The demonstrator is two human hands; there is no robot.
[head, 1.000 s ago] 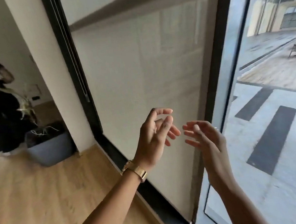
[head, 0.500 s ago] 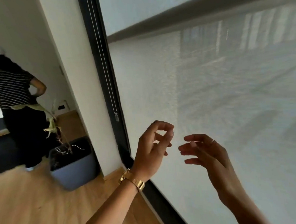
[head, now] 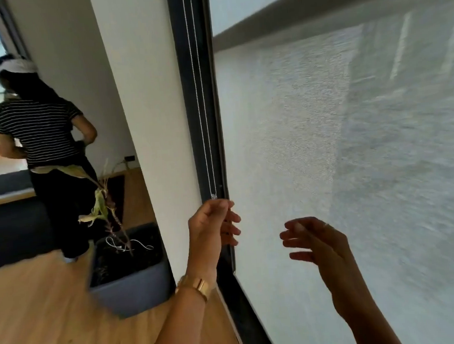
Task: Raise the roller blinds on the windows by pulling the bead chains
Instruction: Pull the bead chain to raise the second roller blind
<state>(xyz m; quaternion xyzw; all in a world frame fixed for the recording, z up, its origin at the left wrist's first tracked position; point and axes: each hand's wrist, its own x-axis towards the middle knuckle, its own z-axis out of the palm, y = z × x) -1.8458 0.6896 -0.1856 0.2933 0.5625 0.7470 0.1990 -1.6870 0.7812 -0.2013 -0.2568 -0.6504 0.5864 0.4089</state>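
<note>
A white, see-through roller blind (head: 312, 139) hangs lowered over the large window on the right. Its thin bead chain (head: 200, 106) runs down the black window frame (head: 183, 67) as a double strand and ends in a small clear connector. My left hand (head: 211, 226), with a gold watch on the wrist, is raised just under that lower end, fingers curled with the thumb and forefinger close together; nothing is visibly in its grip. My right hand (head: 319, 243) hovers in front of the blind with its fingers spread, holding nothing.
A white pillar (head: 140, 97) stands left of the frame. At its foot is a grey square planter (head: 131, 286) with a dried plant, on the wooden floor (head: 42, 319). Another person (head: 43, 131) in a striped shirt stands at the far left, back turned.
The view has swung left and closer to the frame. My left hand has moved up and left to the chain's lower end. My right hand has followed, staying spread in front of the blind.
</note>
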